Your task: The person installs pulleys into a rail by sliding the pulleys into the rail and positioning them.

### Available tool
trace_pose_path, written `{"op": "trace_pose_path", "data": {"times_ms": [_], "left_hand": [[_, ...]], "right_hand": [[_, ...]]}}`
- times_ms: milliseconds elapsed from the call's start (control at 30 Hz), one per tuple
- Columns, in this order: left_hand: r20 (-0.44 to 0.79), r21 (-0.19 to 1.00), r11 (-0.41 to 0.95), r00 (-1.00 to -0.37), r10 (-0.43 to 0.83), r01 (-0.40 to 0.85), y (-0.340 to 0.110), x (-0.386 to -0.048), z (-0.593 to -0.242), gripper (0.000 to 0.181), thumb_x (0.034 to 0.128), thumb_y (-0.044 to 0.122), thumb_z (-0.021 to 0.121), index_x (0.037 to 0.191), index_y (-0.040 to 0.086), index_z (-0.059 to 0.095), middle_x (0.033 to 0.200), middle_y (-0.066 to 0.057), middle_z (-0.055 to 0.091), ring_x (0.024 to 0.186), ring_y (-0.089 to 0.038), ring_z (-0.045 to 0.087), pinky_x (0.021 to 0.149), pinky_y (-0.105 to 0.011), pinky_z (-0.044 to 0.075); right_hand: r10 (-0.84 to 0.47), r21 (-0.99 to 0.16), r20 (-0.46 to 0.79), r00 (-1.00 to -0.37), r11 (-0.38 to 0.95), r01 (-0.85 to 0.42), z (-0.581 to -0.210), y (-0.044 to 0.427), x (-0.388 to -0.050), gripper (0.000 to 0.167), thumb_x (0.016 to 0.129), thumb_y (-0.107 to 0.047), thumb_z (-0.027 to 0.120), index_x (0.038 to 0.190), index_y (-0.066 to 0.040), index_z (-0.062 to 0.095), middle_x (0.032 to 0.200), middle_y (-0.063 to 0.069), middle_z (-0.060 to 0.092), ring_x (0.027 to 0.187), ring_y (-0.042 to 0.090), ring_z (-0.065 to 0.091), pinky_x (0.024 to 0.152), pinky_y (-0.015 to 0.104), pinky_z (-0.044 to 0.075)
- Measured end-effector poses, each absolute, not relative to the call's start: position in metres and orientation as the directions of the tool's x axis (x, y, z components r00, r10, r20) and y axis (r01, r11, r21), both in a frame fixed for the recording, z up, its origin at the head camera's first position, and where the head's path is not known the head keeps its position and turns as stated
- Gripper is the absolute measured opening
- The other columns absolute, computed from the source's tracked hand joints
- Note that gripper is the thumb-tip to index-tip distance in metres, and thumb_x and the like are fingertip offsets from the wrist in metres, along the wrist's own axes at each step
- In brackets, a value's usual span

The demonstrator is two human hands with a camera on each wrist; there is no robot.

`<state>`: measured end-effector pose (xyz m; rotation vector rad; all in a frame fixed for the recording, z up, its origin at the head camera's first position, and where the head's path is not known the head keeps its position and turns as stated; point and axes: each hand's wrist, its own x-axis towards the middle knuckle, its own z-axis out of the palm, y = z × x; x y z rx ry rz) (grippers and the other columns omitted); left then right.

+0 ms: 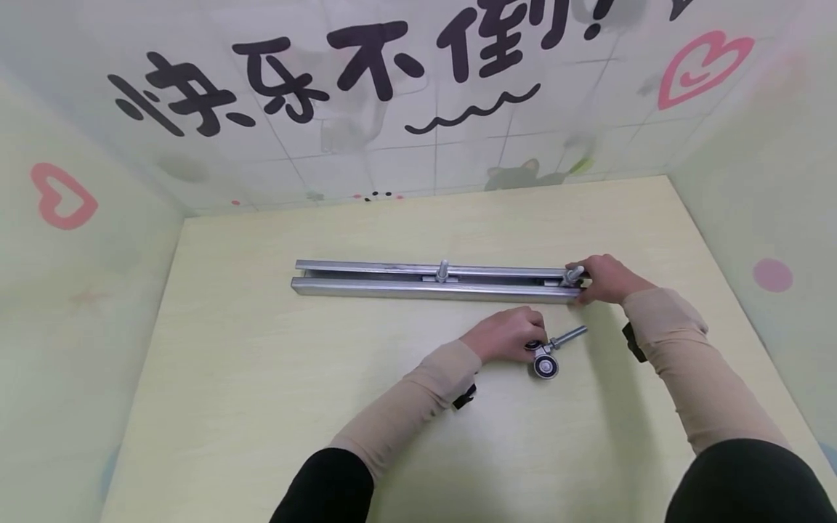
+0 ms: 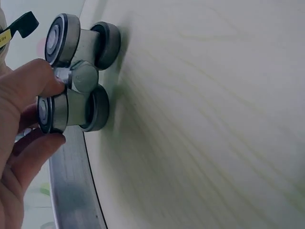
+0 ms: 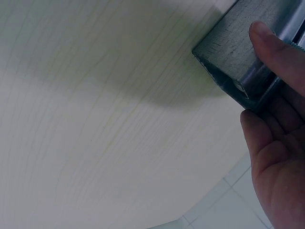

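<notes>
A long silver metal track (image 1: 392,289) with an open slot along its top lies across the table. Two trolleys sit in the slot, their bolts pointing up: one bolt (image 1: 442,271) near the middle, another bolt (image 1: 573,274) at the right end. My right hand (image 1: 604,280) grips that right end; in the right wrist view the thumb (image 3: 267,43) presses the track's side wall. In front of the track, my left hand (image 1: 506,334) pinches a wheeled roller trolley (image 2: 85,76) between thumb and fingers. Its threaded bolt (image 1: 572,335) points right, towards the right hand.
The pale wood-grain table (image 1: 248,378) meets a printed back wall (image 1: 379,160) with large dark characters. Side walls with pink hearts and dots stand left and right. Tiled surface (image 3: 233,200) shows past the table edge in the right wrist view.
</notes>
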<state>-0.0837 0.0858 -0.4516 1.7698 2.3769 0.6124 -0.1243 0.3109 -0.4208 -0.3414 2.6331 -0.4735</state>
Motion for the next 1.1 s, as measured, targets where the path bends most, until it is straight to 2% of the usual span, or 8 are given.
{"op": "trace_pose_path", "data": {"times_ms": [167,433,600,767,1100], "left_hand": [[0.232,0.357,0.171,-0.265,0.936,0.918,0.077,-0.083,-0.458,0.010,0.0778,0.013,0.066,0.087,0.015,0.070,0.088,0.003,0.060,0.081,-0.010,0.051,0.071,-0.011,0.042],[0.271,0.341,0.137,-0.237,0.933,0.930,0.068,-0.083,-0.464,0.008,0.0774,0.010,0.065,0.082,0.015,0.070,0.085,0.003,0.057,0.079,-0.009,0.050,0.068,-0.012,0.041],[0.321,0.342,0.118,-0.234,0.918,0.932,0.061,-0.082,-0.468,0.013,0.0735,0.005,0.064,0.081,0.015,0.070,0.084,0.003,0.057,0.078,-0.010,0.050,0.068,-0.012,0.042],[0.373,0.356,0.105,-0.244,0.895,0.929,0.053,-0.080,-0.479,0.009,0.0748,0.005,0.067,0.077,0.013,0.068,0.083,0.002,0.058,0.078,-0.010,0.052,0.071,-0.010,0.042],[0.377,0.425,0.087,-0.264,0.888,0.901,0.046,-0.083,-0.491,0.005,0.0757,0.008,0.071,0.078,0.011,0.068,0.086,0.001,0.059,0.081,-0.009,0.053,0.077,-0.008,0.043]], "right_hand": [[-0.315,-0.382,-0.366,-0.876,0.909,-0.168,-0.421,0.313,-0.124,0.064,0.063,-0.008,0.076,0.118,0.011,0.052,0.108,0.032,0.057,0.098,0.045,0.053,0.086,0.051,0.044],[-0.314,-0.382,-0.358,-0.879,0.908,-0.169,-0.420,0.313,-0.122,0.064,0.062,-0.009,0.076,0.117,0.012,0.052,0.108,0.032,0.057,0.098,0.045,0.053,0.087,0.052,0.043],[-0.316,-0.371,-0.355,-0.880,0.911,-0.178,-0.421,0.313,-0.123,0.064,0.062,-0.009,0.077,0.117,0.012,0.052,0.108,0.032,0.057,0.097,0.045,0.054,0.086,0.052,0.044],[-0.310,-0.373,-0.356,-0.882,0.912,-0.170,-0.422,0.314,-0.123,0.063,0.063,-0.007,0.075,0.118,0.012,0.052,0.107,0.032,0.057,0.095,0.042,0.055,0.085,0.051,0.044],[-0.315,-0.379,-0.351,-0.882,0.909,-0.174,-0.423,0.313,-0.123,0.063,0.063,-0.007,0.075,0.118,0.012,0.052,0.107,0.032,0.057,0.096,0.042,0.055,0.086,0.052,0.044]]}}
